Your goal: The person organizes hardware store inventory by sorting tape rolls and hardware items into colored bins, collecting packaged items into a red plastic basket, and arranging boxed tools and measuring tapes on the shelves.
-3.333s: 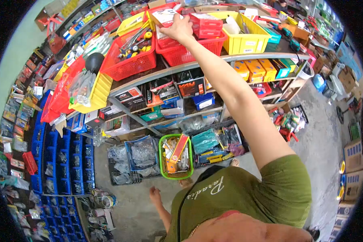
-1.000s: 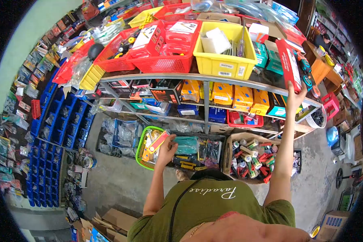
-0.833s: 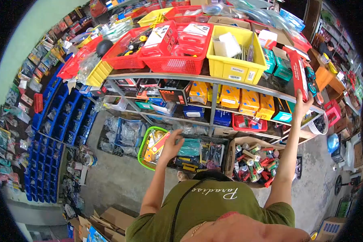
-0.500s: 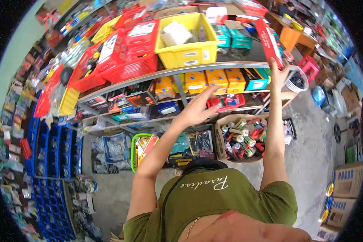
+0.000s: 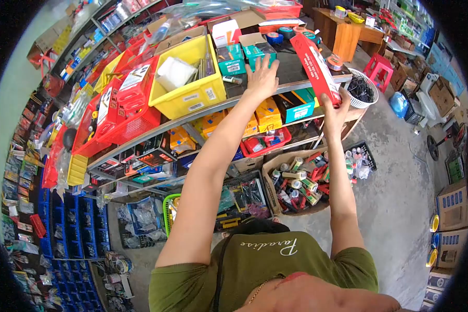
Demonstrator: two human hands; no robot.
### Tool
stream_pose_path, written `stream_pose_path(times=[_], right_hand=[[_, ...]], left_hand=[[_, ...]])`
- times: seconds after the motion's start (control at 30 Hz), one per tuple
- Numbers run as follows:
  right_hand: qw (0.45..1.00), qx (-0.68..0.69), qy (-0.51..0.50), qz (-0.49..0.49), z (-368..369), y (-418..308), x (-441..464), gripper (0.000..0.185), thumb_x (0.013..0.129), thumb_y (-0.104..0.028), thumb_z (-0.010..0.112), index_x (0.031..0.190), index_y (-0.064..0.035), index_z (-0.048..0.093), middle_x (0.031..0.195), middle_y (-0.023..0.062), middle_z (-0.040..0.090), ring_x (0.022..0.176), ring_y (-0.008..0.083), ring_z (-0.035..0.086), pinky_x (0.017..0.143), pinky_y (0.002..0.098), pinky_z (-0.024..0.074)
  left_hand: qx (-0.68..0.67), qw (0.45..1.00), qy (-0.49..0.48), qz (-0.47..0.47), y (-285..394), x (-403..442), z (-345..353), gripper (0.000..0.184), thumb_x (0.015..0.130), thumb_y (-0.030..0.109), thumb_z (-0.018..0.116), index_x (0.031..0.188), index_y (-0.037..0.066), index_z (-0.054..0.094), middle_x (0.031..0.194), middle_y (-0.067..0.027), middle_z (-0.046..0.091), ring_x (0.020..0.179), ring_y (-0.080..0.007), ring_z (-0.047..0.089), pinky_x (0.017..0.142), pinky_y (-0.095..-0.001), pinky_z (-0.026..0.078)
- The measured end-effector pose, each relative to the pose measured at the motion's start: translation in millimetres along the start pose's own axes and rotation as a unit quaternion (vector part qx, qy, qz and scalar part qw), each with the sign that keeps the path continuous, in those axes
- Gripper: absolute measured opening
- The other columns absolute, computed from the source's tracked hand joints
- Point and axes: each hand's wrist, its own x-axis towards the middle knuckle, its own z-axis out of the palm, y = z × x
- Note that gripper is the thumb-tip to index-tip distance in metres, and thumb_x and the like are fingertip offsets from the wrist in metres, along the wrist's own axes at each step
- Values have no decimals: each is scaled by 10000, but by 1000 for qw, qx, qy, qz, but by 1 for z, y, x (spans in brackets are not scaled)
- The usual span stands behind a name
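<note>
My left hand [image 5: 262,79] is over the shelf top with its fingers spread, beside two teal boxes [image 5: 258,50] and holding nothing. A small tube [image 5: 232,80] lies just left of it. At the shelf's right end my right hand [image 5: 335,109] grips the lower end of a long red and white box [image 5: 317,67], which stands tilted. Rolls of tape [image 5: 334,62] are behind and beside that box. Left of my left hand sits a yellow bin [image 5: 190,99] holding a white packet and tools.
Red baskets [image 5: 132,120] stand at the shelf's left. A white basket [image 5: 369,101] of black items adjoins its right end. Below are orange boxes [image 5: 268,114], a carton [image 5: 275,205] of tubes and a green basket [image 5: 166,218] on the floor. A pink stool [image 5: 379,72] stands at the right.
My left hand has left the green floor basket and risen to the shelf top. The red box stays in my right hand. The view has swung toward the shelf's right end.
</note>
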Motion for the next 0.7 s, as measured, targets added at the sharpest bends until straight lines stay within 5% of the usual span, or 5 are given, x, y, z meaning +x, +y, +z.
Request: stream_pose_path(times=[0.23,0.4,0.53,0.7], right_hand=[[997,64,10,36,-21,25,8,682,778,-271,711,1274,58,377,1213,175,454,1100,230,449,968,338,344],[999,27,-24,24,-7,17,3,661,742,-261,712,1245,44,411,1178,166,479,1082,232,460,956,341,354],[996,15,-61,59,24,15,8,724,709,-292,746,1240,53,395,1156,185,490,1068,233,479,936,335,379],[992,-116,-36,-21,44,27,44,822,645,-357,767,1233,75,389,1186,248,452,1083,364,477,944,409,385]], left_hand=[[185,978,-76,65,-16,54,26,470,791,254,617,1249,223,519,1465,-74,260,1341,-357,239,988,-704,181],[166,984,-25,52,-26,50,36,406,816,214,580,1220,233,546,1402,-79,327,1294,-368,301,932,-717,252],[148,988,-32,21,-20,50,34,405,830,147,521,1223,234,565,1410,-74,327,1312,-365,283,982,-693,200],[153,986,-48,35,-21,49,26,417,787,99,542,1189,203,576,1409,-94,316,1313,-357,284,961,-700,244]])
